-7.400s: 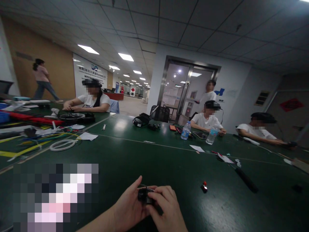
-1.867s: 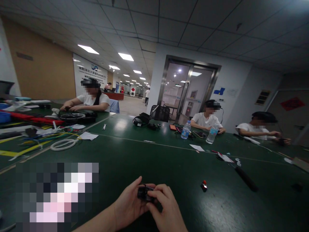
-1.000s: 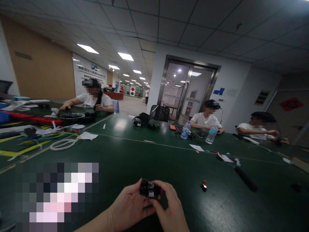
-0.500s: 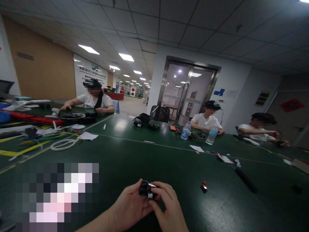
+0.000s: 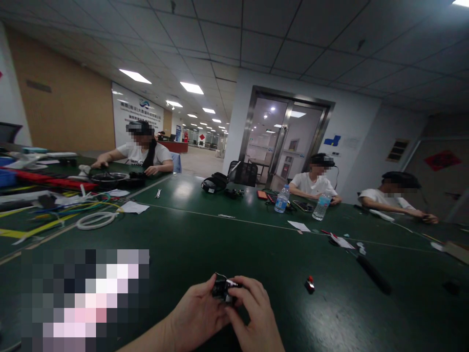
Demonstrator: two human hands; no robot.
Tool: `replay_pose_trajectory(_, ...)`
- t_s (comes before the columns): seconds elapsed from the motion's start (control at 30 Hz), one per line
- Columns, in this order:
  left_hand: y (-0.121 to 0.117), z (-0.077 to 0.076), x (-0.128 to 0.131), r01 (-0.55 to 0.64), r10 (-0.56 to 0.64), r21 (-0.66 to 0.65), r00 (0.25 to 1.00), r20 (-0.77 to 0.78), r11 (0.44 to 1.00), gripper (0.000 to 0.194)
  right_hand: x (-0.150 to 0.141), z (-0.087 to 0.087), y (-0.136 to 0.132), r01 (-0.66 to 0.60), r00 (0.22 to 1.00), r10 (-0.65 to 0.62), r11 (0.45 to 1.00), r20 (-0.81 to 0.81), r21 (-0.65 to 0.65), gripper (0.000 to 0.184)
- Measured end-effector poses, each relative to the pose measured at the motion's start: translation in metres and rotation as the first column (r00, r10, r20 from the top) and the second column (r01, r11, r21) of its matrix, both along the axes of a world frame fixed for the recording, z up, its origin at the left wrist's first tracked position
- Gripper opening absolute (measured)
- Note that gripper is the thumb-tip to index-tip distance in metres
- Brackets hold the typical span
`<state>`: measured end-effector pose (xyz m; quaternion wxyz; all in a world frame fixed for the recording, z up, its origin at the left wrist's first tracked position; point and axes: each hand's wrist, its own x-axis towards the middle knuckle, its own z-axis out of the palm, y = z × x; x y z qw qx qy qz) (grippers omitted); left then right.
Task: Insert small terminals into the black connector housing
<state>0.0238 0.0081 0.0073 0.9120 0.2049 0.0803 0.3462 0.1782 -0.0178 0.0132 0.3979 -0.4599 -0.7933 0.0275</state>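
A small black device [image 5: 220,288] with a shiny, pale part and a thin wire or edge on top is held between both hands, low in the middle of the head view. My left hand [image 5: 194,308] cradles it from the left, thumb up against its side. The fingers and thumb of my right hand [image 5: 254,310] close on its right end. What kind of device it is, I cannot make out. To the right on the green table [image 5: 168,254] lies a small red and silver piece [image 5: 309,284], apart from both hands.
A black-handled tool [image 5: 373,275] lies to the right. Farther back stand two water bottles [image 5: 282,199], near a black strapped headset [image 5: 214,183]. Coiled white tubing [image 5: 95,220], wires and a wrench [image 5: 158,193] lie left. Several people in white shirts sit around the table.
The black device has been turned in my hands, showing a different side than before. Both hands stay in nearly the same place. At far right, a person's hands have come together lower down.
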Motion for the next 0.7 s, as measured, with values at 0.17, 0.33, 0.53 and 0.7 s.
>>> replay_pose_trajectory(0.17, -0.0013, 0.0018, 0.0005, 0.004, -0.004, -0.01, 1.0, 0.002, 1.0, 0.03, -0.0009, -0.0001, 0.0005, 0.008, 1.0, -0.009, 0.998, 0.018, 0.058, 0.031)
replay_pose_trajectory(0.33, -0.0002, -0.0005, 0.0001, 0.0, 0.0, -0.024, 1.0, 0.01, 1.0, 0.03, -0.0015, 0.0009, 0.0001, -0.012, 0.996, 0.009, 1.0, 0.093, 0.026, 0.033)
replay_pose_trajectory(0.53, 0.001, -0.003, -0.0009, -0.011, 0.01, -0.008, 0.998, -0.059, 1.0, 0.031, -0.0034, 0.0043, -0.0024, -0.012, 0.996, 0.009, 0.999, 0.09, 0.034, 0.031)
replay_pose_trajectory(0.7, 0.0011, -0.0019, -0.0009, -0.012, 0.012, -0.003, 0.998, -0.054, 1.0, 0.031, -0.002, 0.0044, -0.0021, -0.03, 0.997, 0.03, 1.0, 0.069, -0.002, 0.027)
